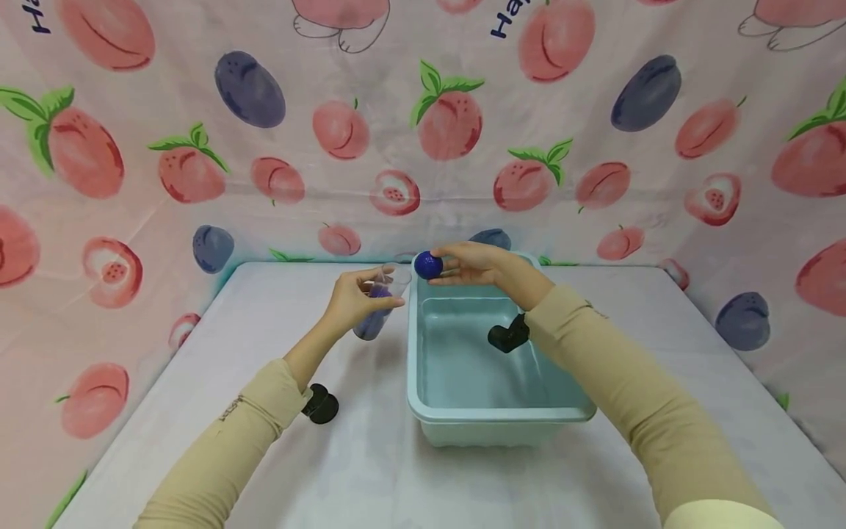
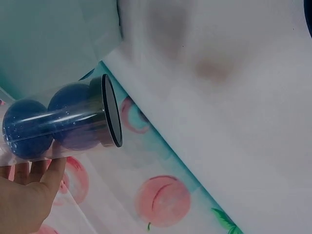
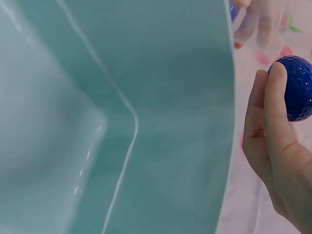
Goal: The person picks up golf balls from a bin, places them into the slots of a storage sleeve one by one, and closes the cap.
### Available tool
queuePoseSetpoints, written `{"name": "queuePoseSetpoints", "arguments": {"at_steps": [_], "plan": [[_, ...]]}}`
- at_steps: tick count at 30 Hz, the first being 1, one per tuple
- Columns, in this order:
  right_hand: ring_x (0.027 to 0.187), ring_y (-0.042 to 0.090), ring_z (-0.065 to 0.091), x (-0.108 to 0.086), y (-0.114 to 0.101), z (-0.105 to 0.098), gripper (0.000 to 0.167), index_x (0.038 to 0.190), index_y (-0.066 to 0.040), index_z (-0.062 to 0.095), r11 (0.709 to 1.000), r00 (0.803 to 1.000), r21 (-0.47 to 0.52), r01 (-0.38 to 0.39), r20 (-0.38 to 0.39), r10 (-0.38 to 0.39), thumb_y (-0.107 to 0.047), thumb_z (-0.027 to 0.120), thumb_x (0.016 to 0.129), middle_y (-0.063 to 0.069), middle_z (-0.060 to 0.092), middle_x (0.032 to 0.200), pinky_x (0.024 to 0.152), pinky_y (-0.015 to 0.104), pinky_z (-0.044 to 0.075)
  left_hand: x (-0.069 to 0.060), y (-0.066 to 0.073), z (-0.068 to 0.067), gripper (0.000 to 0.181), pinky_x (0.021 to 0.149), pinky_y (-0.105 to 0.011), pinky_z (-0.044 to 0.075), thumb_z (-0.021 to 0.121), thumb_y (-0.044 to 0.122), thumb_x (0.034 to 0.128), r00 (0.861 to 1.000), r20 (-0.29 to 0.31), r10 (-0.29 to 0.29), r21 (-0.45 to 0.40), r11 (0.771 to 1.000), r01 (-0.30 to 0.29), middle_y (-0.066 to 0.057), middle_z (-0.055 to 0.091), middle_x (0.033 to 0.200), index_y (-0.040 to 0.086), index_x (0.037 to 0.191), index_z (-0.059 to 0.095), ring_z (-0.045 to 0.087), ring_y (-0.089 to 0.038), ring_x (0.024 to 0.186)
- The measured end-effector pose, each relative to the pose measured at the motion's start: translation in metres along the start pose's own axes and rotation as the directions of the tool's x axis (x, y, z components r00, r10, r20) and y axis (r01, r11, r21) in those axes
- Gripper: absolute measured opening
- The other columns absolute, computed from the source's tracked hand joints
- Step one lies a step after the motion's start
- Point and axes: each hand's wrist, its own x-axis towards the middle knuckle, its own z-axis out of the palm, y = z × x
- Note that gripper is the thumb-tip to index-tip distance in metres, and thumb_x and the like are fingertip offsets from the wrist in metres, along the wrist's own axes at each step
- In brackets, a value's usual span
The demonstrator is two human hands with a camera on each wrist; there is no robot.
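Observation:
Tilted in the left hand is a clear cylinder, gripped near its upper part. Two blue balls lie inside it in the left wrist view, next to its dark-rimmed flat end. The right hand pinches a dimpled blue ball above the tub's far left rim, just right of the cylinder's open mouth. In the right wrist view the fingers press on this ball, and the cylinder shows partly at the top.
A light teal tub stands on the white table. A black strap-like object shows over the tub beside the right sleeve. Another black object is by the left cuff. Behind hangs a fruit-patterned cloth.

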Motion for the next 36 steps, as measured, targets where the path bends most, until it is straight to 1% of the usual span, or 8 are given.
{"name": "queuePoseSetpoints", "arguments": {"at_steps": [5,9,12,14,21,24,30,36], "plan": [[0.134,0.035,0.035,-0.002,-0.005,0.009,0.058,0.15,-0.006,0.013,0.999,0.998,-0.014,0.03,0.055,-0.029,-0.016,0.041,0.1,0.024,0.024,0.151,0.109,0.039,0.03,0.001,0.0,0.002,0.051,0.092,-0.046,0.051,0.081,0.021,0.0745,1.0,0.001,0.011,-0.018,1.0,-0.011,-0.013,0.068,0.114,0.01,0.121,0.064,0.062,-0.032,0.106],[0.126,0.033,0.043,-0.002,-0.006,0.015,0.054,0.148,-0.001,0.02,0.997,0.996,-0.044,0.056,0.079,-0.052,-0.015,0.042,0.1,0.023,0.027,0.148,0.095,0.033,0.048,0.002,-0.001,0.003,0.051,0.093,-0.046,0.05,0.08,0.021,0.075,1.0,-0.003,0.015,-0.022,1.0,-0.015,-0.013,0.067,0.116,0.008,0.122,0.064,0.062,-0.031,0.105],[0.111,0.028,0.05,-0.001,-0.006,0.018,0.051,0.146,0.0,0.026,0.996,0.995,-0.06,0.066,0.074,-0.061,-0.015,0.043,0.099,0.02,0.036,0.139,0.08,0.028,0.056,0.001,-0.001,0.003,0.048,0.095,-0.047,0.049,0.08,0.021,0.0753,1.0,-0.007,0.016,-0.03,0.999,-0.016,-0.015,0.067,0.115,0.006,0.119,0.065,0.062,-0.031,0.105],[0.103,0.024,0.054,-0.001,-0.006,0.019,0.05,0.145,0.0,0.03,0.995,0.996,-0.069,0.069,0.066,-0.065,-0.014,0.044,0.099,0.017,0.042,0.13,0.079,0.027,0.057,0.001,0.0,0.003,0.046,0.094,-0.047,0.049,0.08,0.02,0.0753,1.0,-0.011,0.008,-0.037,0.999,-0.008,-0.015,0.067,0.113,0.006,0.117,0.066,0.063,-0.031,0.104],[0.094,0.02,0.06,-0.001,-0.007,0.023,0.045,0.141,0.001,0.036,0.99,0.995,-0.098,0.097,0.045,-0.093,-0.013,0.044,0.099,0.012,0.052,0.11,0.105,0.039,0.039,0.0,0.0,0.001,0.058,0.095,-0.05,0.048,0.079,0.019,0.076,1.0,0.008,-0.021,-0.033,0.999,0.021,-0.016,0.064,0.122,0.009,0.129,0.058,0.063,-0.035,0.108],[0.092,0.02,0.06,-0.002,-0.007,0.025,0.046,0.142,0.001,0.036,0.99,0.995,-0.109,0.093,0.052,-0.088,-0.013,0.044,0.099,0.012,0.053,0.108,0.102,0.039,0.043,-0.001,-0.002,0.0,0.061,0.096,-0.05,0.048,0.079,0.019,0.0758,1.0,0.005,-0.026,-0.021,0.999,0.026,-0.016,0.062,0.125,0.009,0.131,0.056,0.061,-0.036,0.112],[0.097,0.023,0.059,-0.003,-0.007,0.029,0.046,0.141,0.002,0.036,0.987,0.995,-0.132,0.096,0.038,-0.092,-0.012,0.045,0.099,0.011,0.053,0.109,0.085,0.03,0.055,-0.002,-0.002,-0.002,0.062,0.097,-0.051,0.047,0.081,0.02,0.0734,0.998,0.001,-0.07,-0.029,0.997,0.07,-0.015,0.061,0.126,0.007,0.129,0.057,0.059,-0.036,0.114],[0.098,0.024,0.059,-0.006,-0.005,0.037,0.041,0.137,0.003,0.04,0.976,0.993,-0.185,0.115,0.034,-0.11,-0.011,0.045,0.099,0.013,0.053,0.11,0.101,0.04,0.045,-0.003,-0.002,-0.004,0.063,0.099,-0.051,0.046,0.083,0.019,0.0718,0.995,0.005,-0.101,-0.058,0.993,0.102,-0.015,0.059,0.127,0.006,0.128,0.056,0.057,-0.037,0.117]]}}
